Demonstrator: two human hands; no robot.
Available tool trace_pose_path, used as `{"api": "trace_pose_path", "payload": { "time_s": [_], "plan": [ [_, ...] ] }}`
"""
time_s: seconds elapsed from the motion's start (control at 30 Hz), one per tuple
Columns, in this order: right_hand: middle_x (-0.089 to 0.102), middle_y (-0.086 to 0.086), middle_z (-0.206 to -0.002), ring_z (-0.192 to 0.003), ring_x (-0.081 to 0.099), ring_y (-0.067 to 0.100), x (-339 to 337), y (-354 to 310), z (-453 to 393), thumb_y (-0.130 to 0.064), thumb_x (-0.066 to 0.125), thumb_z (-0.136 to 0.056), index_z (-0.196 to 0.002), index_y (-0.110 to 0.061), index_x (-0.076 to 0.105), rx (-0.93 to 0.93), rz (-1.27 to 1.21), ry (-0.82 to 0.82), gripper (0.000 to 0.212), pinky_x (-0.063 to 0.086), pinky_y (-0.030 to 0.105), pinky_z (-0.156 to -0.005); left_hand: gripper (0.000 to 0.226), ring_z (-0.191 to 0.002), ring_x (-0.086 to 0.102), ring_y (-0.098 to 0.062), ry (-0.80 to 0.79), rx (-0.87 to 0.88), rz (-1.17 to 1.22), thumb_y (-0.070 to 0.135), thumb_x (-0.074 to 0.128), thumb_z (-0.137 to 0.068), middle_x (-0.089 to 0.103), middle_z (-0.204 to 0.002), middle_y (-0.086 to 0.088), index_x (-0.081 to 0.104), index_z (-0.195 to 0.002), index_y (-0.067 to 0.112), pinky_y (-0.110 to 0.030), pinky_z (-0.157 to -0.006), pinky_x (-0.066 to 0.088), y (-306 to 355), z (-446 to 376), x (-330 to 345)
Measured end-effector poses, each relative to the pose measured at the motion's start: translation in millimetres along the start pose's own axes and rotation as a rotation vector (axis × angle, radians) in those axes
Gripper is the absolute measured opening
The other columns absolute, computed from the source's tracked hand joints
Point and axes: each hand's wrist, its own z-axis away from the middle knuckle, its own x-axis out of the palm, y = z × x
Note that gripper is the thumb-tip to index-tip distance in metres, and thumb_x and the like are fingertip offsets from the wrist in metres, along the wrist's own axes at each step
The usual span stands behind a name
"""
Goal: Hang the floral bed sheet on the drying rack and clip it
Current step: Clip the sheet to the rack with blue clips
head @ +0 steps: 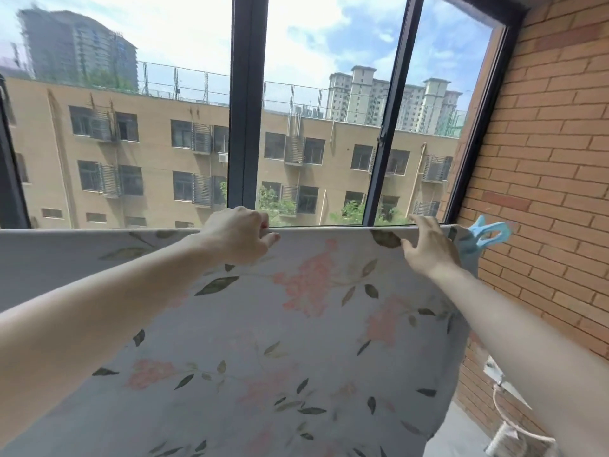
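Fingers of left hand (239, 237) curl, pinching floral bed sheet (263, 324) top fold; right hand (428, 249) fingers spread over edge beside blue clip (487, 237). Pull fold taut leftward, then clip left end.

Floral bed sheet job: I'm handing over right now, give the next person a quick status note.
Left hand: pinches the top fold of the floral bed sheet.
Right hand: fingers spread on the top edge near its right end, not gripping.
Done: sheet draped over the rack; blue clip on at the right end.
Left: smooth it; clip the rest, no other clip visible.
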Motion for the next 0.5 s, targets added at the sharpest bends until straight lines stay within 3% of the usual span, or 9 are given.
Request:
{"api": "trace_pose_path", "payload": {
  "time_s": [0.1, 0.23, 0.37, 0.43, 0.5],
  "plan": [
    [0.04, 0.008, -0.158, -0.14, 0.046, 0.034, 3, 34, -39, -0.012, 0.063, -0.094, -0.154, -0.015, 0.043, 0.016, 0.056, -0.116, 0.062, 0.043, 0.045, -0.109, 0.043, -0.066, 0.058, -0.016, 0.006, -0.041, 0.019, 0.062, 0.046, -0.1, 0.062, -0.078, 0.001, 0.058, -0.082, 0.025, -0.035, -0.07, 0.056, 24, -16, 14],
    [0.055, 0.011, -0.136, -0.122, 0.056, 0.038, 10, 66, -71, -0.008, 0.06, -0.091, -0.131, -0.018, 0.06, -0.019, 0.171, -0.231, 0.041, 0.047, 0.043, -0.096, 0.049, -0.065, 0.056, -0.014, 0.052, -0.093, 0.005, 0.063, 0.045, -0.1, 0.059, -0.071, 0.004, 0.056, -0.074, 0.023, -0.031, -0.059, 0.045, 36, -21, 25],
    [0.064, 0.009, -0.106, -0.102, 0.064, 0.038, 22, 78, -90, -0.002, 0.055, -0.083, -0.093, -0.022, 0.058, -0.105, 0.187, -0.14, 0.022, 0.051, 0.045, -0.082, 0.047, -0.062, 0.055, -0.012, 0.082, -0.116, -0.04, 0.061, 0.045, -0.101, 0.06, -0.069, 0.005, 0.056, -0.073, 0.024, -0.028, -0.052, 0.034, 32, -22, 27],
    [0.058, 0.006, -0.093, -0.094, 0.064, 0.037, 28, 76, -98, 0.001, 0.054, -0.083, -0.085, -0.021, 0.052, -0.148, 0.168, -0.107, 0.022, 0.049, 0.043, -0.076, 0.046, -0.063, 0.056, -0.014, 0.091, -0.134, -0.038, 0.062, 0.046, -0.1, 0.061, -0.07, 0.004, 0.06, -0.077, 0.024, -0.029, -0.053, 0.037, 27, -27, 30],
    [0.058, 0.007, -0.092, -0.093, 0.064, 0.037, 35, 70, -103, 0.003, 0.054, -0.085, -0.086, -0.02, 0.053, -0.184, 0.146, -0.072, 0.023, 0.048, 0.042, -0.075, 0.046, -0.064, 0.056, -0.014, 0.105, -0.147, -0.047, 0.062, 0.045, -0.1, 0.06, -0.072, 0.004, 0.062, -0.079, 0.024, -0.031, -0.056, 0.038, 21, -32, 31]
  ]
}}
